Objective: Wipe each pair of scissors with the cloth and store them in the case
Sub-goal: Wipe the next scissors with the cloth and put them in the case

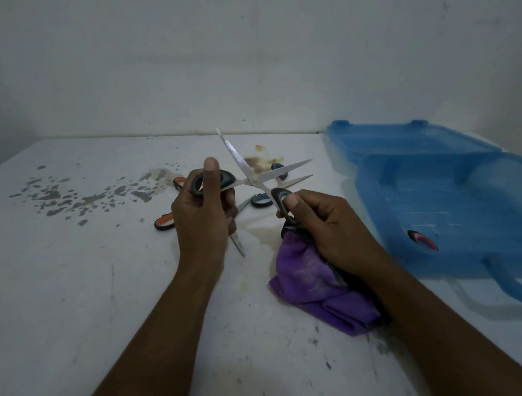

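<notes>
Held scissors (256, 182): raised above the table (101, 299) between both hands, with the blades spread in a wide X and the tips pointing away.
Grip: one handle loop is clasped by the curled left hand (203, 218), thumb upright. The other loop is pinched by the right hand (322, 223), which also holds the cloth (316, 286) bunched under its palm.
Handling: the pair is judged light and rigid. The steel blades look slick with sharp edges, so the dark rubbery loops are the safe hold (wiping is best done from the spine side).
Cloth: purple, soft and limp, draped from the right hand onto the table.
Case (427, 144): hard translucent blue plastic, lying open to the right. A red-and-dark handle (422, 239) is seen inside.
Waiting pairs: orange-handled scissors (164, 223) and blue-handled scissors (260, 200) lie beyond the hands.
Table surface: white, matte, marked by grey flecks and brown stains (258, 162).
</notes>
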